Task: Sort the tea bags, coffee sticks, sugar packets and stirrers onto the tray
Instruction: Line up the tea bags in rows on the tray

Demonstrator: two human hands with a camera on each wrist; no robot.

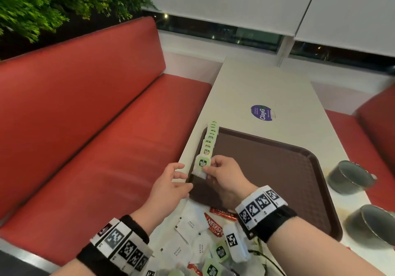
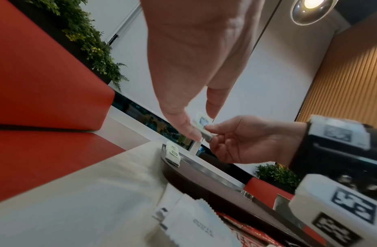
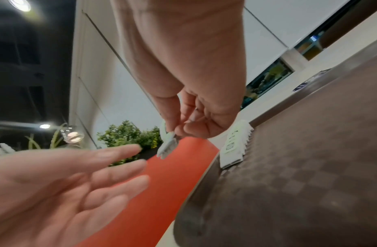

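Green-label tea bag (image 1: 202,165) pinched at lower edge by right hand (image 1: 224,178), held above tray (image 1: 277,169) near left rim, at near end of tea bag row (image 1: 210,139). Likely light, limp, crushable: grip paper envelope edge, gently. Left hand (image 1: 168,187) fingers relaxed, spread, empty, beside tray. Sugar packets (image 1: 188,225), Nescafe sticks (image 1: 214,225) loose on bench (image 1: 267,87).

Red bench (image 1: 89,109), white blinds (image 1: 235,0), dark window (image 1: 224,32).

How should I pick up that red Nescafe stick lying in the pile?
Pinch the Nescafe stick across its narrow width near the middle, coming from above. It is long, thin and lies flat among sugar packets, so thumb and finger on its two long edges lift it without dragging its neighbours.
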